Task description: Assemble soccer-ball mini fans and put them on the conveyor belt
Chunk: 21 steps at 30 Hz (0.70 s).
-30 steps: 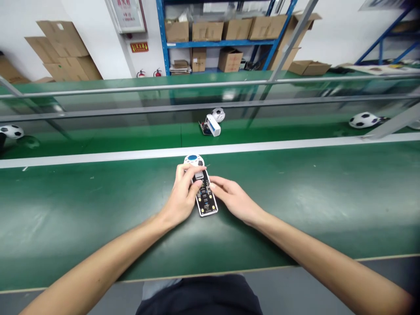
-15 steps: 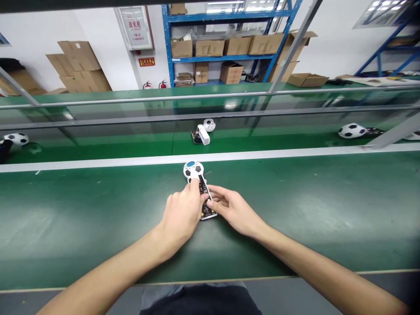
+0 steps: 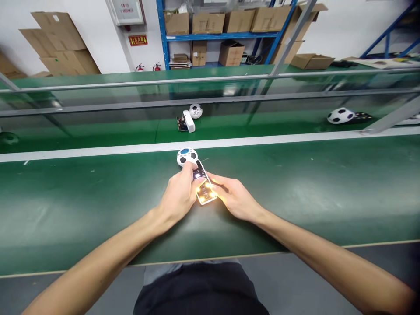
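A long circuit board (image 3: 204, 186) with a football-patterned round head (image 3: 186, 156) lies on the green bench (image 3: 98, 197) in front of me. Its near end glows with yellow lights. My left hand (image 3: 179, 194) is closed on the board's left side, the thumb pressing near the head. My right hand (image 3: 233, 199) pinches the board's right edge beside the lit end.
Beyond a white strip runs a green conveyor (image 3: 262, 120) carrying another board with a white part and football head (image 3: 189, 118) and a football piece (image 3: 341, 115) at the right. Metal rails cross above it. Blue shelving (image 3: 216, 35) with cardboard boxes stands behind.
The board's near end has lit up yellow. The pieces on the conveyor have drifted left. My hands stay on the board, with the left thumb still near the head.
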Available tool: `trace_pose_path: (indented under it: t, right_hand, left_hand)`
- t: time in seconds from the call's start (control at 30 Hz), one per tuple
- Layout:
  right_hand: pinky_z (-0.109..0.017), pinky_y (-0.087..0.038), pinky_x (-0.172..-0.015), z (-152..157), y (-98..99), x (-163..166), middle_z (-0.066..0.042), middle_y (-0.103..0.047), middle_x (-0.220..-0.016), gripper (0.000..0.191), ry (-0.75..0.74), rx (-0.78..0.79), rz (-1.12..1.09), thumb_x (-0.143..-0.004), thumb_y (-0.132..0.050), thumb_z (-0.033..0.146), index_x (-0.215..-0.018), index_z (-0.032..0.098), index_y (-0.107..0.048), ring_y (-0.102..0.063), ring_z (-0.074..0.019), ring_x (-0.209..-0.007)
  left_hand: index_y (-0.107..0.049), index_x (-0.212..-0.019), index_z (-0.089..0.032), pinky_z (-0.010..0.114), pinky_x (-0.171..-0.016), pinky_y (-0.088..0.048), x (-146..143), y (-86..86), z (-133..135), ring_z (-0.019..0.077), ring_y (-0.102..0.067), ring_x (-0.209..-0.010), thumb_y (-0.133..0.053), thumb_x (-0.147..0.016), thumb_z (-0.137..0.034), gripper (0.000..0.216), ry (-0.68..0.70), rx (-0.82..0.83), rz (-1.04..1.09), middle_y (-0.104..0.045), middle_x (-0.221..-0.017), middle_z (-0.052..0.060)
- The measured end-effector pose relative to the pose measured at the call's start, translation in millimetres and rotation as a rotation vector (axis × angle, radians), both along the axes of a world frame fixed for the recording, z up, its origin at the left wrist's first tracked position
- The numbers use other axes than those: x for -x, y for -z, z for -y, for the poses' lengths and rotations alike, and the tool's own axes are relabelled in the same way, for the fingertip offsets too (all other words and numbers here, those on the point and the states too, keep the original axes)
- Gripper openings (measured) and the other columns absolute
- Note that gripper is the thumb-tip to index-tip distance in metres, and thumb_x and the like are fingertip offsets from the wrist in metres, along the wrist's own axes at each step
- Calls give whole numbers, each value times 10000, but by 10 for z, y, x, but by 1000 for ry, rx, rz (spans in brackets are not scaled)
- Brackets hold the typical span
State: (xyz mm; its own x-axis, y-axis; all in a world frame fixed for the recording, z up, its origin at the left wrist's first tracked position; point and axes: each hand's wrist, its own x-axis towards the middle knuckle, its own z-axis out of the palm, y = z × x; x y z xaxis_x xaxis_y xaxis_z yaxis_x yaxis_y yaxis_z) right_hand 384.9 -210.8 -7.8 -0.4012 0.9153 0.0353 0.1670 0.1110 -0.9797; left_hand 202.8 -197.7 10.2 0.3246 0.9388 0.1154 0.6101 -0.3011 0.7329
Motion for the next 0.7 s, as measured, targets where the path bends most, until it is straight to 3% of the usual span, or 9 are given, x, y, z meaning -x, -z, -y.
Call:
trace_pose_path:
  t: [0.1,0.23,0.43,0.7]
  right_hand:
    - [-400,-420,-1117,0,46,19,-6,-578,-1408,448,32,-32,2,-980,-469,288,-1425,255,-513,-553,-229,-1286]
    - [-417,-481,-1066,-22,80,15,-42,-619,-1355,482,58,60,-54,-932,-558,284,-1405,197,-534,-616,-248,-1210]
    - [-443,-430,-1118,-46,56,-4,-40,-600,-1375,483,49,115,-116,-886,-647,309,-1357,217,-585,-570,-266,-1269]
    - [-477,-446,-1096,-83,-4,-21,-58,-633,-1339,485,-10,162,-140,-877,-659,325,-1350,235,-595,-597,-276,-1232]
  left_hand:
    - [-438,-1036,-220,243,-589,-305,15,-11,-17,126,-478,-642,-470,-939,-270,113,-8,1,-28,-552,-779,-19]
    - [-432,-1041,-217,242,-583,-301,49,4,-36,117,-448,-628,-495,-924,-252,137,-2,14,-15,-528,-764,-25]
    - [-423,-919,-223,242,-557,-258,67,-23,-55,103,-351,-561,-535,-887,-227,117,-30,8,33,-406,-624,-71]
    - [-423,-924,-222,254,-555,-265,82,-74,-76,110,-358,-557,-535,-891,-245,119,1,30,-5,-436,-632,-63]
